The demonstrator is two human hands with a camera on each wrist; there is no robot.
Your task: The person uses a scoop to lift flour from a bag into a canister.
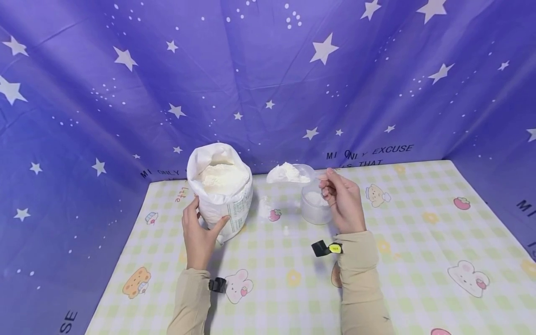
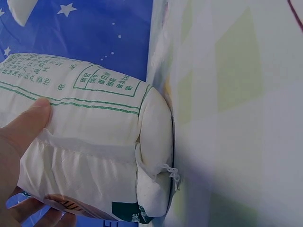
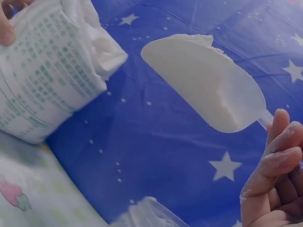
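A white flour bag [image 1: 226, 209], its top open and white powder showing inside, stands at the back left of the table. My left hand [image 1: 200, 237] grips its near side, thumb spread toward the right and fingers round the left. In the left wrist view the thumb presses the bag [image 2: 94, 127] below the green print. My right hand [image 1: 346, 204] pinches the handle of a translucent plastic scoop [image 1: 307, 171], which is heaped with white powder. The scoop is in the air, above and slightly left of a clear round container [image 1: 315, 215] holding white powder.
A checked tablecloth [image 1: 293, 298] with cartoon prints covers the table. Close behind hangs a blue curtain [image 1: 251, 83] with white stars. Some clear objects, hard to make out, lie between the bag and the container.
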